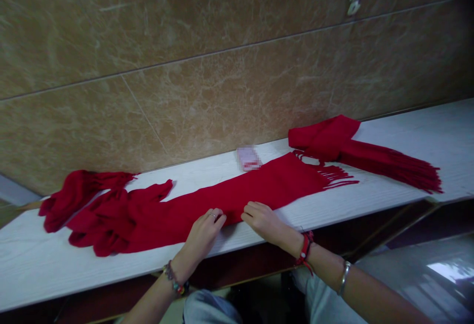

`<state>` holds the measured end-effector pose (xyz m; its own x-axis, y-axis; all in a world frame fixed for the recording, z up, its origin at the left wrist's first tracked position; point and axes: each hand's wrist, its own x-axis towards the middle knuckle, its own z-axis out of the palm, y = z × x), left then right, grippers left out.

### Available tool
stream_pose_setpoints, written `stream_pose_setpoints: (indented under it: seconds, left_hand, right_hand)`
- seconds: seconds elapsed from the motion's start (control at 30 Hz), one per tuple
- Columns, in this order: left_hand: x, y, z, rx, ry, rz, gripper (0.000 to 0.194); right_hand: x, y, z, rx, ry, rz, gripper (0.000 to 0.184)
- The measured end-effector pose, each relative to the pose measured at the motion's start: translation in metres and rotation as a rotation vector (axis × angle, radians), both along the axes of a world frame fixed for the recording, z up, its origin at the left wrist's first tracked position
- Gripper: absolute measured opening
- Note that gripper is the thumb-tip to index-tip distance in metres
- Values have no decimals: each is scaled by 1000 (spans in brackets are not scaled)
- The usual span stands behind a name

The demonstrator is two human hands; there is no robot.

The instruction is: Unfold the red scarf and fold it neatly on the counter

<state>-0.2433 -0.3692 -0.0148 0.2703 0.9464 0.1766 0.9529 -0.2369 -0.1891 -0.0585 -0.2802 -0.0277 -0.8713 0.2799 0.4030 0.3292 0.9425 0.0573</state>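
A long red scarf (pixel 237 193) lies stretched across the white table (pixel 407 141), its fringe pointing right. My left hand (pixel 205 230) rests on the scarf's near edge with fingers curled, pinching the fabric. My right hand (pixel 263 219) sits just to its right on the same edge, fingers bent and pressing on the cloth. The scarf's left end is bunched in a heap (pixel 107 215).
A second red scarf (pixel 333 139) lies folded at the back right, its fringe (pixel 414 171) trailing right. More red cloth (pixel 74 193) is crumpled at the far left. A small pink pack (pixel 249 158) sits by the marble wall (pixel 222 67).
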Motion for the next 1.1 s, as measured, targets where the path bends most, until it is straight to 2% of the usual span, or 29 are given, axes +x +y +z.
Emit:
stream_pose_setpoints:
  seconds: [0.13, 0.23, 0.3, 0.43, 0.53, 0.63, 0.73, 0.87, 0.93, 1.03, 1.1]
  left_hand:
    - [-1, 0, -2, -37, 66, 40, 27]
    - [-3, -2, 0, -130, 9, 7, 30]
    - [-6, -4, 7, -217, -92, -35, 39]
    - [-8, -2, 30, -403, -277, -167, 53]
    - [-3, 7, 41, -441, -323, -261, 41]
    - [3, 20, 40, -436, -308, -309, 33]
    - [7, 29, 37, -388, -213, -264, 33]
    - [16, 33, 39, -311, -53, -54, 35]
    - [22, 34, 39, -306, -36, -58, 33]
    - [25, 36, 36, -319, -107, -143, 34]
    - [24, 38, 33, -306, -121, -64, 39]
  right_hand:
    - [2, 1, 1, 3, 6, 2, 13]
    - [7, 1, 3, -3, -55, 63, 11]
    - [10, 0, 4, -11, -92, 90, 10]
    - [14, -3, 5, -7, -122, 95, 9]
    - [13, -5, 2, -11, -121, 87, 11]
    - [12, -6, 0, -9, -112, 78, 11]
    - [11, -7, -2, 11, -95, 68, 11]
    - [11, -7, -3, 11, -74, 65, 11]
    - [11, -7, -4, 2, -68, 58, 10]
    - [11, -6, -3, -6, -63, 53, 10]
    - [11, -7, -2, -10, -72, 50, 11]
